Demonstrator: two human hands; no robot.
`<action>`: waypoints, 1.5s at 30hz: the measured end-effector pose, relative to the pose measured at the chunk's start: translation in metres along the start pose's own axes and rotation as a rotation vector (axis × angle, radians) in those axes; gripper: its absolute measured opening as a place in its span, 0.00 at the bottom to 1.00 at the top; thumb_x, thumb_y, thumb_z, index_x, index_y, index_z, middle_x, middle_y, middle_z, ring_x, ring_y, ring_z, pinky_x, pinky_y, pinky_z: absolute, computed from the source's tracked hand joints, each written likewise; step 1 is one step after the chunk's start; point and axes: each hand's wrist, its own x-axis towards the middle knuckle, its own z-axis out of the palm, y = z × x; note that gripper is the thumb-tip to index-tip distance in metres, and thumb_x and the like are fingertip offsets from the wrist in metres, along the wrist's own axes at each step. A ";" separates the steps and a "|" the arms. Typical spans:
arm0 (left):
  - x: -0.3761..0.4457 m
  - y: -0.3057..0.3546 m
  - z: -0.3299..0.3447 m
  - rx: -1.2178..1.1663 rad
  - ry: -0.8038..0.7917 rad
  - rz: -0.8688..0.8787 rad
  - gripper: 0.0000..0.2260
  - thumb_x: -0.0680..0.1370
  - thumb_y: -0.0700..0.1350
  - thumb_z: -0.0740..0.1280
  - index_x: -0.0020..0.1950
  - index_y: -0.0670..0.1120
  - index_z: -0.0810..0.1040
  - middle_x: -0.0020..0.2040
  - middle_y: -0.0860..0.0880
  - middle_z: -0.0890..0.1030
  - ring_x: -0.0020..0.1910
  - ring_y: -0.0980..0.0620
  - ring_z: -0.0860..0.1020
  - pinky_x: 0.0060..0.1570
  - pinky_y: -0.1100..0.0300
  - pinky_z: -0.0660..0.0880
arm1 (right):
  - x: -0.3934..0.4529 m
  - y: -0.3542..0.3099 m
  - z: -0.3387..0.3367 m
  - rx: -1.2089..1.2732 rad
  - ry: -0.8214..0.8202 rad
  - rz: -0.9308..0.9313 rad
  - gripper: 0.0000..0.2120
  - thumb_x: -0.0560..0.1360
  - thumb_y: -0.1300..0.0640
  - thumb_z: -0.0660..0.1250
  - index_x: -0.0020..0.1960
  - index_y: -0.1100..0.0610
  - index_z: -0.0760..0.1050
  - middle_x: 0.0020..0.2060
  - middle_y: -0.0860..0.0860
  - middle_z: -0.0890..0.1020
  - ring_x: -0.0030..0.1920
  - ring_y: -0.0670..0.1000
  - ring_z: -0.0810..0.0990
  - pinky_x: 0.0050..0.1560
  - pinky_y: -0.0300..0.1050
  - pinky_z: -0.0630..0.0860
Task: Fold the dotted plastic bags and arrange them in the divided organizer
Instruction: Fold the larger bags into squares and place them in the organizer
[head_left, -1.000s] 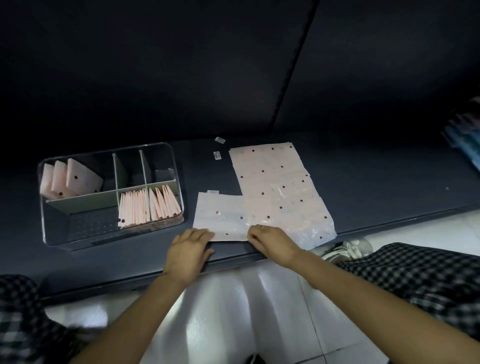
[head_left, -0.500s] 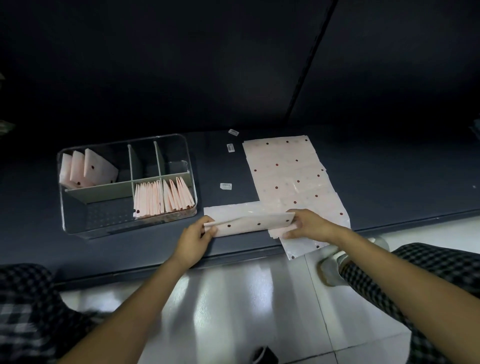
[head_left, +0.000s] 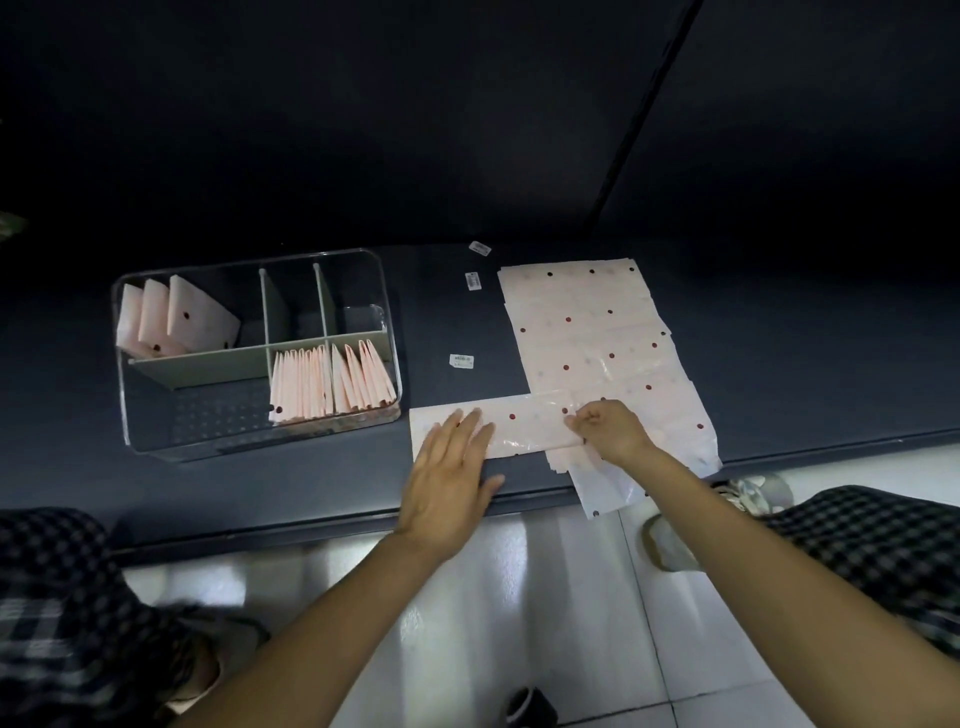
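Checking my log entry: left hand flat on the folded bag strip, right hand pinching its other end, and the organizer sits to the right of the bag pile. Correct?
Not quite. In the head view the organizer sits left of the bag pile. The rest holds: left hand flat on the folded strip, right hand pinching its other end.

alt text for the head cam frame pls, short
A person's left hand presses flat on a dotted plastic bag folded into a strip on a dark shelf, while the right hand pinches its other end. A stack of unfolded dotted bags lies to the right; a clear divided organizer with folded bags sits to the left.
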 end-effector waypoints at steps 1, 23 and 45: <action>0.001 -0.005 0.003 0.080 -0.104 -0.007 0.31 0.79 0.58 0.58 0.77 0.45 0.52 0.78 0.44 0.52 0.77 0.43 0.49 0.75 0.51 0.45 | 0.000 0.000 0.000 -0.011 0.001 -0.001 0.13 0.77 0.53 0.66 0.36 0.60 0.73 0.40 0.54 0.75 0.44 0.53 0.73 0.46 0.41 0.67; -0.007 -0.030 0.013 0.308 -0.354 -0.011 0.34 0.76 0.69 0.43 0.72 0.56 0.29 0.74 0.37 0.31 0.68 0.40 0.25 0.72 0.47 0.32 | -0.040 -0.029 0.062 0.051 0.026 -0.408 0.22 0.82 0.57 0.54 0.75 0.57 0.56 0.74 0.51 0.60 0.74 0.48 0.58 0.68 0.30 0.49; -0.012 -0.016 -0.011 0.165 -0.073 0.120 0.22 0.63 0.56 0.78 0.50 0.46 0.81 0.53 0.45 0.81 0.52 0.45 0.79 0.52 0.56 0.76 | -0.069 -0.038 0.033 0.959 -0.257 0.409 0.09 0.73 0.70 0.66 0.52 0.62 0.76 0.45 0.57 0.81 0.44 0.53 0.79 0.46 0.42 0.78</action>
